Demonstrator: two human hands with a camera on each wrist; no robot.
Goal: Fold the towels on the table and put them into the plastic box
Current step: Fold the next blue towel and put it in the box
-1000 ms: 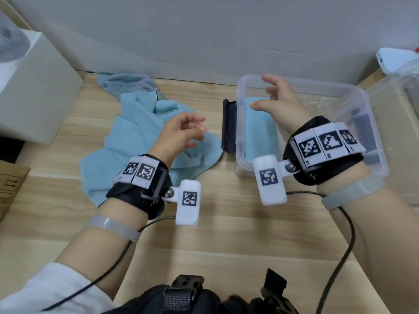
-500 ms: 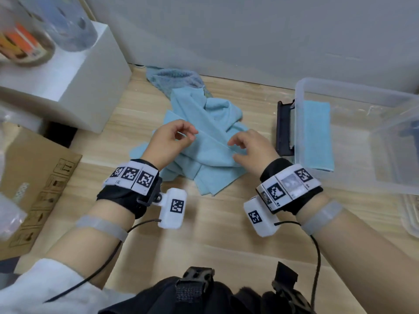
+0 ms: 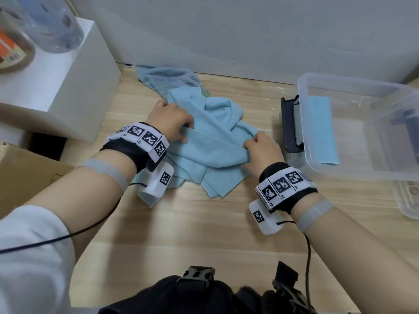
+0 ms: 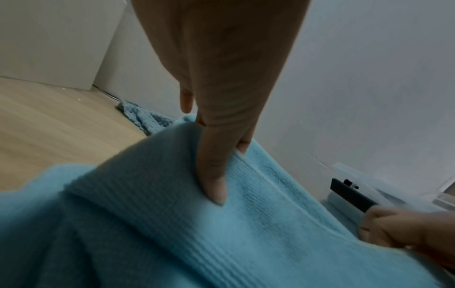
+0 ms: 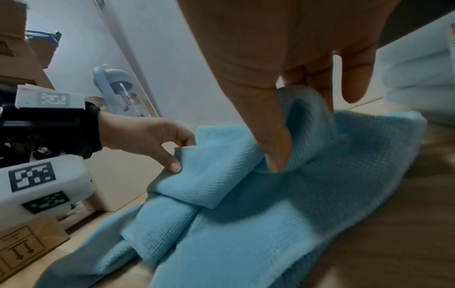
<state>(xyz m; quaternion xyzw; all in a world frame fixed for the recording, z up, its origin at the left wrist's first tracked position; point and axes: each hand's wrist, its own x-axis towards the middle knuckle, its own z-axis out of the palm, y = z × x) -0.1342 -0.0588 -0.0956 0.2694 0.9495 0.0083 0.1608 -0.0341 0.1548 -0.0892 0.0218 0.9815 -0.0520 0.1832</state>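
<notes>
A crumpled light-blue towel lies in the middle of the wooden table. My left hand pinches its hem at the left end, thumb and fingers on the edge. At the other end of the same hem my right hand pinches a rolled fold of the cloth. The hem runs taut between the two hands. A fluffier grey-blue towel lies behind, partly under the first. The clear plastic box stands at the right with one folded blue towel inside.
A white block with a bottle and jar on top stands at the left. A brown cardboard box sits at the near left. A black latch piece is on the plastic box's left side. Another clear container edges in at the right.
One second ago my right hand was over the plastic box and the left hung open above the towel. Both came down onto the towel, took its hem and spread apart along it.
</notes>
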